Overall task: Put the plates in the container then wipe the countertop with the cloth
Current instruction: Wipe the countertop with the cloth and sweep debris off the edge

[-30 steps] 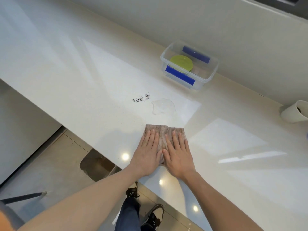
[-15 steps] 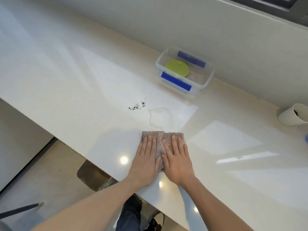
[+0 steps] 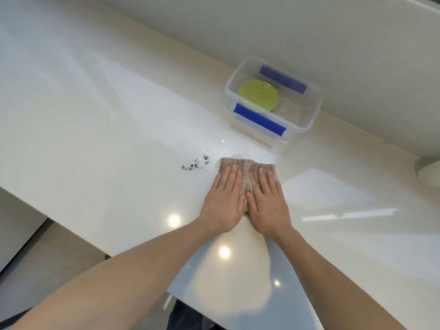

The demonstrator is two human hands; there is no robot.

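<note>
Cloth (image 3: 247, 172) one brownish rag flat on the white countertop (image 3: 107, 129), two hands on it, left hand (image 3: 225, 198) and right hand (image 3: 267, 201) pressing palms-down with fingers spread, not gripping, one green plate (image 3: 259, 95) inside one clear container (image 3: 312, 115), one patch of dark crumbs (image 3: 196, 163) just left

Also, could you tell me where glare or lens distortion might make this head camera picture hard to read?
Head view: round ceiling-light glints sit on the glossy countertop near both wrists, and pale window patches lie right of the right hand; the wide lens bends the counter edges; the white cup at the right border is cut off and soft; the cloth, left hand and dark crumbs read clearly.
</note>
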